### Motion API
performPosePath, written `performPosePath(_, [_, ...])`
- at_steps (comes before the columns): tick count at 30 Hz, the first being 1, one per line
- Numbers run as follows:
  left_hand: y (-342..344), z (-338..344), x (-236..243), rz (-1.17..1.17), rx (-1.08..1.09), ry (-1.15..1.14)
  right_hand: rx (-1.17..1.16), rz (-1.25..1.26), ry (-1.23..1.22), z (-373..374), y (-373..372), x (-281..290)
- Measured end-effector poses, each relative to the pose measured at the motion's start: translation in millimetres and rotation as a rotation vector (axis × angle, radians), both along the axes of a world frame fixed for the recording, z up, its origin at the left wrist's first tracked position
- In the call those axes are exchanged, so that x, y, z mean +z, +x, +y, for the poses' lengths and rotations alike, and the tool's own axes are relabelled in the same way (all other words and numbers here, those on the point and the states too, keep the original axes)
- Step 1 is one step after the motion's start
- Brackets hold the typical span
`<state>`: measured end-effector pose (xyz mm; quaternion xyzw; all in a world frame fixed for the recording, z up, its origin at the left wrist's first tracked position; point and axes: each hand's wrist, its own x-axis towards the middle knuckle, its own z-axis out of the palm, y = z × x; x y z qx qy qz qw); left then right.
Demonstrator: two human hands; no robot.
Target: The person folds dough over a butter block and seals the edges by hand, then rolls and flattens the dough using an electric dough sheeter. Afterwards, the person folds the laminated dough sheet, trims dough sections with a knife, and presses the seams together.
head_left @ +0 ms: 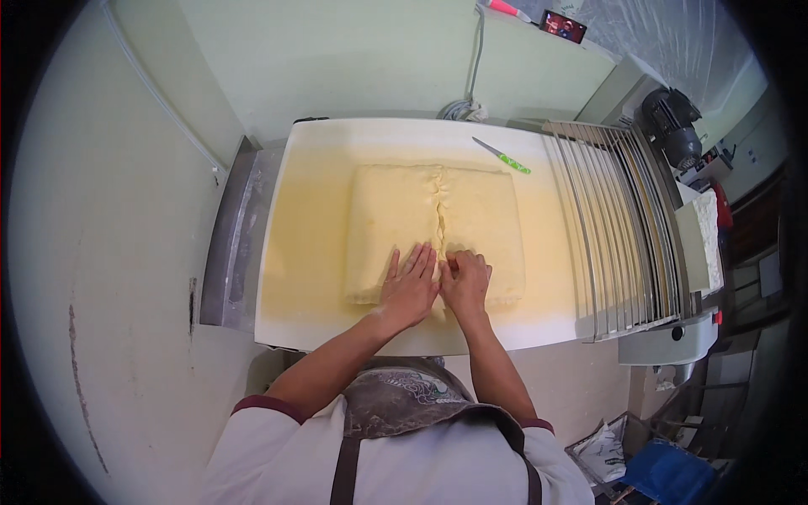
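Observation:
A thick, pale yellow slab of folded dough lies flat before me, with a ragged seam down its middle. The far part of that seam is pressed together; nearer to me a narrow gap shows. My left hand rests flat on the dough just left of the seam, fingers stretched out. Right of the seam, my right hand has its fingers curled and pinches the dough's edge near the front. The two hands nearly touch at the seam. What lies under the right fingertips is hidden.
The dough sits on a white board. Beyond its far right corner lies a knife with a green handle. A metal wire guard and machine with a black motor stand at right. A phone rests on a ledge.

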<state>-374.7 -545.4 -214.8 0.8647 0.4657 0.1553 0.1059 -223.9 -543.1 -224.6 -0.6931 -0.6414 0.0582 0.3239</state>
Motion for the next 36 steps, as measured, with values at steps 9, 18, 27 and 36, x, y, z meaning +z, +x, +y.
performPosePath(9, [-8.3,40.5,1.0,-0.140,0.029,-0.056,-0.011,0.073,0.123,22.5,-7.3,-0.6])
performPosePath(18, [-13.0,73.2,6.0,0.037,-0.060,-0.161,0.010,0.130,0.144,43.9,-9.9,3.5])
performPosePath(27, [-9.9,100.6,-2.6,-0.047,-0.095,0.016,0.031,0.171,0.026,65.5,-6.1,5.1])
performPosePath(36, [-47.2,188.6,7.4,-0.458,0.090,0.144,0.050,-0.041,0.056,91.9,-7.2,8.1])
